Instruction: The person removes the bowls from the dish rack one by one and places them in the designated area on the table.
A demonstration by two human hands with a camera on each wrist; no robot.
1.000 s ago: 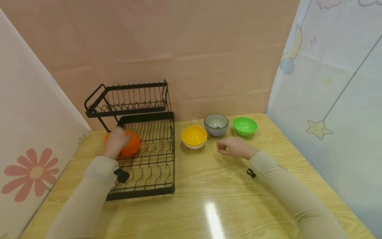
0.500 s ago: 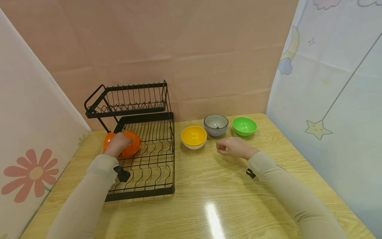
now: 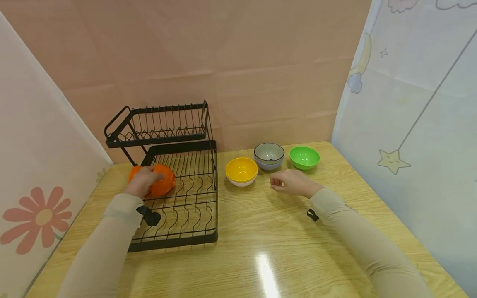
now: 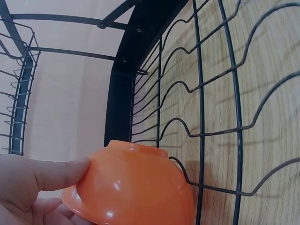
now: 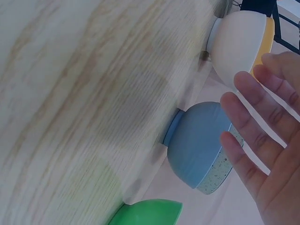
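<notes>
My left hand (image 3: 143,182) is at the left side of the black dish rack's lower tier (image 3: 193,194). It pinches an orange bowl (image 4: 131,180), thumb on the outer wall and the other fingers behind the rim. The bowl stands on edge, its foot turned toward the rack's wavy wires. In the head view, orange shows on both sides of that hand. Over the table, my right hand (image 3: 292,183) holds nothing, its fingers loosely bent. Near it are a yellow bowl (image 3: 241,169) in a white one (image 5: 239,47), a grey speckled bowl (image 3: 269,152) in a blue one (image 5: 197,143), and a green bowl (image 3: 304,157).
Above the back of the lower tier is the rack's smaller upper tier (image 3: 160,124). A wooden table (image 3: 246,231) bears everything. Printed cloths hang at the left (image 3: 22,136) and right (image 3: 410,124), with a plain pinkish cloth (image 3: 261,82) behind.
My left hand has shifted slightly down and left over the orange bowl, which stays in nearly the same spot in the rack. My right hand and the other bowls keep their places.
</notes>
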